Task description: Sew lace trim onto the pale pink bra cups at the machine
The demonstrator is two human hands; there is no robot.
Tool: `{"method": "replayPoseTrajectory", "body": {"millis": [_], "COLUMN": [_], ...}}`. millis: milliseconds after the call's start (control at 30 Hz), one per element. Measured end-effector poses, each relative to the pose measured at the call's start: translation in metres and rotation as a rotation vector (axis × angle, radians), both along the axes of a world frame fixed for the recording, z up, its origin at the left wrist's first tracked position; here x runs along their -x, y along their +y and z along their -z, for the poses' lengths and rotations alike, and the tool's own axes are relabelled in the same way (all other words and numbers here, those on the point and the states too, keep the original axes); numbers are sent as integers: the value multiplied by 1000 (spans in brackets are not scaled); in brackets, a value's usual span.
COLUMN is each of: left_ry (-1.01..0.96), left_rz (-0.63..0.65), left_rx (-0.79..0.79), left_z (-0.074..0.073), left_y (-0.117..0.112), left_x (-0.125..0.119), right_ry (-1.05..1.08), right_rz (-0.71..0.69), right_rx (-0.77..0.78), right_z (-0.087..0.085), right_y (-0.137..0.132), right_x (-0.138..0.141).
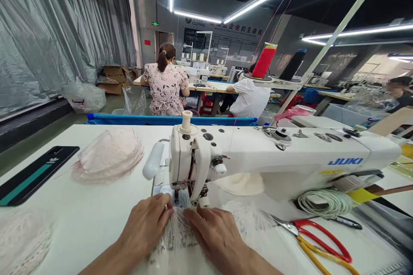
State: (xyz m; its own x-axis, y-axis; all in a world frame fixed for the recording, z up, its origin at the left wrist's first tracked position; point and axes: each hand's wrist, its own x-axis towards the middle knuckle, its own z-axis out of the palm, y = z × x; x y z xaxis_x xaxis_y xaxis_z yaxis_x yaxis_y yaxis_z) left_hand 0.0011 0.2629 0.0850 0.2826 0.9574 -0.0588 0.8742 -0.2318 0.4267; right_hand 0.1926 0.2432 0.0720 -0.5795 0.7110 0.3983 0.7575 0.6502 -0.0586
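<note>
A sheer white lace fabric (pixel 176 236) lies gathered in front of the needle area of a white sewing machine (pixel 277 159). My left hand (pixel 145 221) is on its left side, thumb and forefinger closed together at the fabric's edge near the presser foot (pixel 177 197). From the right, my right hand (pixel 219 230) presses its curled fingers onto the same fabric. The fabric's far end runs toward the foot, and both hands partly cover it. More white lace spreads beside my right hand. Exactly how the fingertips grip is partly hidden.
Red-and-yellow-handled scissors (pixel 318 240) lie at right, near coiled cord (pixel 324 203). Stacked pale fabric pieces (pixel 109 152), a dark phone-like object (pixel 38 175) and a lace pile (pixel 24 240) occupy the left. A red thread cone (pixel 264 61) stands behind. Other people sit beyond.
</note>
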Motion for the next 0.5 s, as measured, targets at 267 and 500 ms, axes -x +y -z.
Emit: {"method": "replayPoseTrajectory", "body": {"millis": [267,500], "left_ry": [18,159], "left_rz": [-17,69], "left_rx": [-32,-356], "left_z": [9,25], "left_y": [3,-2], "left_x": [2,1], "right_ry": [136,135], "right_rz": [-253,-161], "right_rx": [-222,-230], "right_z": [8,14], "right_y": [5,6], "right_x": [8,8]}}
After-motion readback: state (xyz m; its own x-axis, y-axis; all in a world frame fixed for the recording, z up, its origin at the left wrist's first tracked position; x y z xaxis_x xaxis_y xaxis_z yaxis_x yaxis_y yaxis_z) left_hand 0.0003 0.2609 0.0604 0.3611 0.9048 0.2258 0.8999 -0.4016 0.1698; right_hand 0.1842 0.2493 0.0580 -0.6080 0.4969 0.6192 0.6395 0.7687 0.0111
